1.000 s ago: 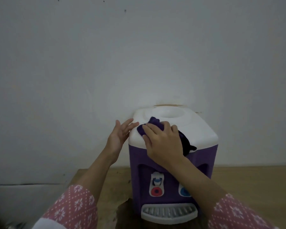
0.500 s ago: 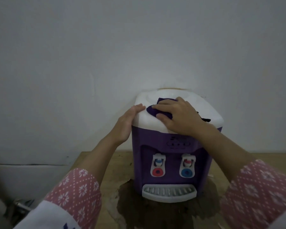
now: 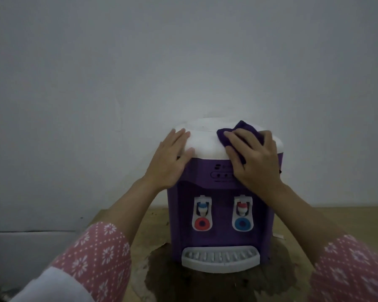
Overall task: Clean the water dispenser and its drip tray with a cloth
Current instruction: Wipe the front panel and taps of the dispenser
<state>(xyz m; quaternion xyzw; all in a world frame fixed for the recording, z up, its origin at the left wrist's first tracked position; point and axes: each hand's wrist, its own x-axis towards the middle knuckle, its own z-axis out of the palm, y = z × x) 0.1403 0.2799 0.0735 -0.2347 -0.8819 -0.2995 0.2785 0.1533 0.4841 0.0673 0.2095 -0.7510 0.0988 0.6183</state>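
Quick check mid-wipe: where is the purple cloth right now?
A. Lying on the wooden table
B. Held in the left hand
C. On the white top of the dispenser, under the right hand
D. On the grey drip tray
C: the purple cloth lies on the white top of the purple water dispenser, pressed by the right hand; the left hand rests bare on the top's left edge.

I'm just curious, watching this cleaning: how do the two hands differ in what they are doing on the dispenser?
The right hand presses a purple cloth onto the white top; the left hand holds no cloth. The left hand lies flat with straight fingers on the top's left corner, while the right hand sits at the right front, its fingers spread over the cloth. Both touch the water dispenser.
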